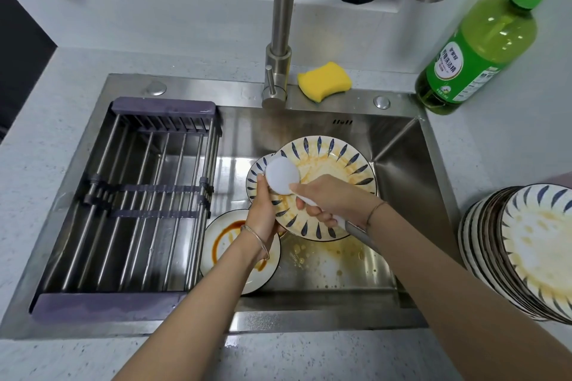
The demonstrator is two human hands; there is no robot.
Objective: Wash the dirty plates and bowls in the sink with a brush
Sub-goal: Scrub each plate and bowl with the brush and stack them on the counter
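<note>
My left hand (263, 213) grips the left rim of a blue-leaf patterned plate (328, 164) smeared with orange sauce, tilted over the steel sink (399, 164). My right hand (325, 201) holds the white handle of a dish brush whose round white head (282, 175) lies against the plate's left side. Behind that plate a second patterned dish (257, 170) peeks out. A white plate with a brown sauce ring (223, 244) lies on the sink floor below my left wrist.
A metal drying rack (139, 195) spans the sink's left half. The tap (280, 49) rises behind, with a yellow sponge (324, 81) beside it. A green detergent bottle (476, 49) stands at the back right. A stack of dirty plates (526, 247) sits on the right counter.
</note>
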